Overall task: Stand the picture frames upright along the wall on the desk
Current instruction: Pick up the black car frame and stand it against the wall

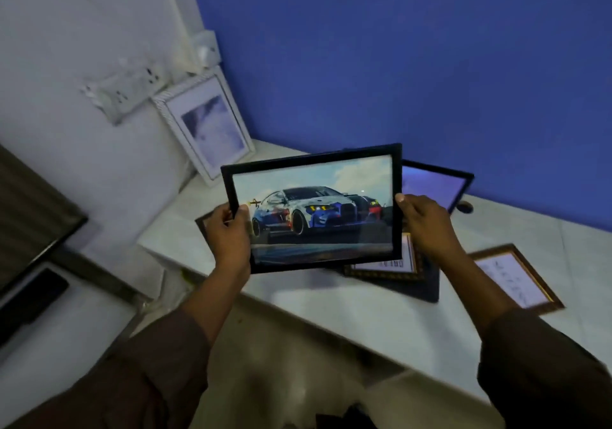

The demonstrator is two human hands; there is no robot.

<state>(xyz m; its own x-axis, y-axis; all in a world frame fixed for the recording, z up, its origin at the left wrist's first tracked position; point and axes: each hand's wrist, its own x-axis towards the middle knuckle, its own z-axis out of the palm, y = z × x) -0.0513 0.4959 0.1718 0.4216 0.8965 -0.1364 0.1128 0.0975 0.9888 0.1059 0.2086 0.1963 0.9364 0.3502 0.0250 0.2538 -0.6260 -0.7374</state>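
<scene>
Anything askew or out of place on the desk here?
Yes. The brown-framed picture lies flat near the desk's front edge, and another frame lies crooked on a dark one, rather than standing against the wall.

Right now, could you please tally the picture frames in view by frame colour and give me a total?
White frames: 1, leaning on the white wall.
Black frames: 2, the car picture held in the left hand and right hand, and one standing behind it.
Brown or gold frames: 2, one lying flat at the right, one under the car picture.
Total: 5; a corner by the left hand is unclear.
</scene>
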